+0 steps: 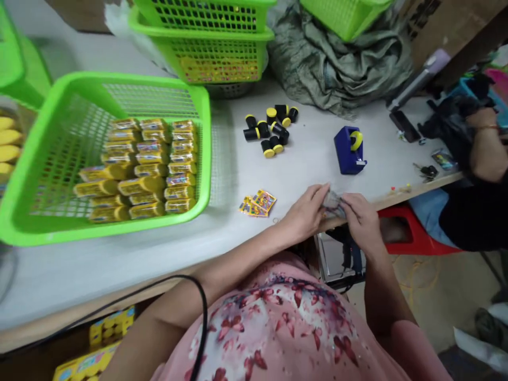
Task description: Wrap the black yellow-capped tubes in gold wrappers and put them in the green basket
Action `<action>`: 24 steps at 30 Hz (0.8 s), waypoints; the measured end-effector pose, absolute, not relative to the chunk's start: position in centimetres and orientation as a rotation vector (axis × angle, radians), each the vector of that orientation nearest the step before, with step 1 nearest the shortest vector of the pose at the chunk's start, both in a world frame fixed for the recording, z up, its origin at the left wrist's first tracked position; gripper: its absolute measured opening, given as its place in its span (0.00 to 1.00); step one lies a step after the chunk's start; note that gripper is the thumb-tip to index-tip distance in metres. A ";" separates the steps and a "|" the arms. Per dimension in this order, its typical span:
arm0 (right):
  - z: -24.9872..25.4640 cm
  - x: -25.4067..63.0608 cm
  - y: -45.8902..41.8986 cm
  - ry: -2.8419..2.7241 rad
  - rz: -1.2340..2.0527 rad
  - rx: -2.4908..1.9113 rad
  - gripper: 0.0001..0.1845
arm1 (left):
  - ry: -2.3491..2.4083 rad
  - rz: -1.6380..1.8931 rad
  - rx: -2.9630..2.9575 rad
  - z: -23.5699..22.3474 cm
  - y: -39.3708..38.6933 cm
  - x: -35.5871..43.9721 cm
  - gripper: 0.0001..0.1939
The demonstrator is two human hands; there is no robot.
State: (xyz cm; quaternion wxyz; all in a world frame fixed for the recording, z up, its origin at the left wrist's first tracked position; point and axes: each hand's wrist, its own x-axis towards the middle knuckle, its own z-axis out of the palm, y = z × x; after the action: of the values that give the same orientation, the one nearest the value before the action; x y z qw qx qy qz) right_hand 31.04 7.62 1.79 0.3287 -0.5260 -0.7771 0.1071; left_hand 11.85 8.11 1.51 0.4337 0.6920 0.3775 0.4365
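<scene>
My left hand point(305, 211) and my right hand point(362, 219) meet at the table's front edge. Between them is a small greyish, crumpled, see-through piece point(332, 200), perhaps plastic film; its kind is not clear. The fingers of both hands pinch it from either side. Left of my left hand lie several yellow printed labels point(257, 203) in a loose pile. Beyond them sits a cluster of small black tubs with yellow lids point(273, 129), some upright and some on their sides. A blue tape dispenser point(349, 151) with a yellow roll stands behind my hands.
A green basket point(204, 153) at left holds rows of yellow wrapped tubes point(148, 169). Stacked green baskets point(202, 34) and a grey-green cloth sack point(341, 69) line the back. At right, another person's arm point(487, 148) works above a red stool point(416, 238). A black cable point(200, 296) crosses my left arm.
</scene>
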 end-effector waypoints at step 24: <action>-1.3 18.3 9.6 -2.600 0.295 -1.205 0.23 | 1.842 1.000 1.692 -1.8 2.9 -0.6 0.19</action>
State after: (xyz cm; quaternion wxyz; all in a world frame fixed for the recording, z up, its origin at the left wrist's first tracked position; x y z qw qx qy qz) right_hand 18.29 9.62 -1.28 0.1300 -0.4146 -0.8949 0.1016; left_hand -0.63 2.90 -1.77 0.2221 0.6124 0.6668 0.3620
